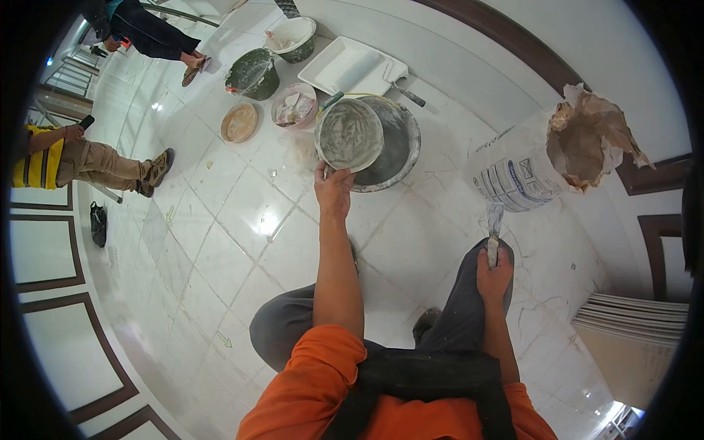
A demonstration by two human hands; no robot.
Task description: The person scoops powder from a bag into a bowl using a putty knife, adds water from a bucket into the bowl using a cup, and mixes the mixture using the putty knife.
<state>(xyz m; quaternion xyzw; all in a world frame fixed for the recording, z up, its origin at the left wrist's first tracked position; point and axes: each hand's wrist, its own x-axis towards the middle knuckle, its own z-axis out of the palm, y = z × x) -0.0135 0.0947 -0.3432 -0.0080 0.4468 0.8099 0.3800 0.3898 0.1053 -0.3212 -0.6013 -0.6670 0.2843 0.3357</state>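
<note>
My left hand (334, 189) pinches the near rim of a round bowl (350, 136) smeared inside with grey residue. The bowl is over the left part of a larger dark bucket (402, 139) with grey material inside; whether they touch I cannot tell. Near my right knee, my right hand (494, 277) is closed around the handle of a putty knife (495, 218), its whitish blade pointing away from me. Beyond the blade stands a torn-open paper sack (517, 176) with printed markings.
Behind the bucket are a white paint tray (334, 70) with a roller (358, 71), a dark green bucket (251, 75) and tubs (239, 122). Stacked boards (631, 319) stand at right. Two people (110, 163) are at upper left.
</note>
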